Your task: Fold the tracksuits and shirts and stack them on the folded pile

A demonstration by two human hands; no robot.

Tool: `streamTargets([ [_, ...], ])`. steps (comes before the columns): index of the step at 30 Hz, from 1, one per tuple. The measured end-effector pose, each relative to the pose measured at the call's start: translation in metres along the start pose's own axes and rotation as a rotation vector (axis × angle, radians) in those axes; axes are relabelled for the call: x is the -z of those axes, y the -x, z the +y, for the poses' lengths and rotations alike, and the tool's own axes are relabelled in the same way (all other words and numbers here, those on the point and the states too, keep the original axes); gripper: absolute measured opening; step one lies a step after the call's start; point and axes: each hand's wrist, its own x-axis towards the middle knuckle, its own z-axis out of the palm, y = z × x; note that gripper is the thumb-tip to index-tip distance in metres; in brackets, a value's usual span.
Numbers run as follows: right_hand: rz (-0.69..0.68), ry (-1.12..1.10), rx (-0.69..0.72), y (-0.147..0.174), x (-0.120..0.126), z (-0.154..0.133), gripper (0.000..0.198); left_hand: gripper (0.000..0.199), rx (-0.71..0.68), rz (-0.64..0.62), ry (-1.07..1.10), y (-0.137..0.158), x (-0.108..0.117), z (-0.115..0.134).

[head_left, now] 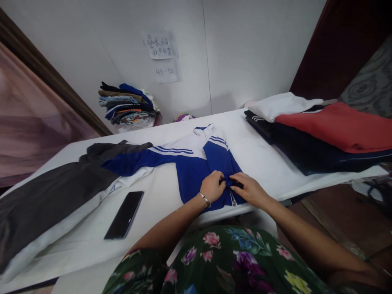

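Note:
A blue and white zip jacket [191, 175] with striped shoulders lies on the white table [165, 185]. Its collar points to the wall, and one sleeve stretches out to the left. The other sleeve [219, 157] is folded down over the jacket's front. My left hand [212, 187] pinches the end of that folded sleeve near the hem. Close beside it, my right hand [247, 188] grips the same bunched blue fabric between thumb and fingers. A zipper end [233, 200] hangs just below my hands at the table's front edge.
A dark phone [124, 215] lies left of the jacket. Grey-brown garments [61, 192] spread across the table's left side, under the outstretched sleeve. Red clothing [339, 126], white clothing [281, 105] and dark clothing [290, 147] are piled at right. A folded clothes stack [128, 106] stands by the wall.

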Motion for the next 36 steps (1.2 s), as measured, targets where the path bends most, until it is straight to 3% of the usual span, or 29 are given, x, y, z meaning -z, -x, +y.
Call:
streamTargets([
  [3, -0.015, 0.146, -0.007, -0.001, -0.005, -0.006, 0.045, 0.011, 0.023, 0.034, 0.060, 0.000, 0.000, 0.001],
  [9, 0.092, 0.144, 0.109, -0.008, 0.000, -0.008, 0.029, 0.024, -0.026, 0.070, 0.073, -0.001, 0.008, 0.008],
  [14, -0.156, 0.187, 0.051, -0.006, 0.009, -0.002, 0.027, 0.036, -0.100, -0.127, 0.035, -0.003, 0.013, 0.004],
  [16, -0.190, 0.179, 0.037, -0.007, 0.015, -0.002, 0.027, 0.039, -0.111, -0.085, 0.042, -0.007, 0.016, 0.000],
  [19, -0.111, 0.121, 0.064, -0.021, 0.023, -0.002, 0.027, 0.029, -0.138, 0.041, 0.011, -0.018, 0.017, -0.006],
  [21, -0.029, 0.092, 0.085, -0.039, 0.023, 0.000, 0.028, 0.032, -0.169, 0.046, -0.042, -0.025, 0.013, -0.010],
  [24, 0.052, 0.091, 0.079, -0.080, 0.011, 0.009, 0.038, 0.059, -0.162, -0.074, -0.122, -0.030, -0.003, -0.014],
  [27, 0.000, 0.202, 0.039, -0.129, -0.009, 0.026, 0.053, 0.069, -0.111, -0.181, -0.145, -0.028, -0.022, -0.018],
  [29, -0.060, 0.323, -0.025, -0.160, -0.021, 0.039, 0.062, 0.071, -0.097, -0.183, -0.140, -0.024, -0.030, -0.020],
  [33, -0.114, 0.528, -0.209, -0.215, -0.031, 0.062, 0.068, 0.074, -0.098, -0.171, -0.128, -0.020, -0.033, -0.023],
  [36, -0.125, 0.574, -0.257, -0.247, -0.034, 0.078, 0.071, 0.075, -0.107, -0.172, -0.124, -0.018, -0.031, -0.023],
])
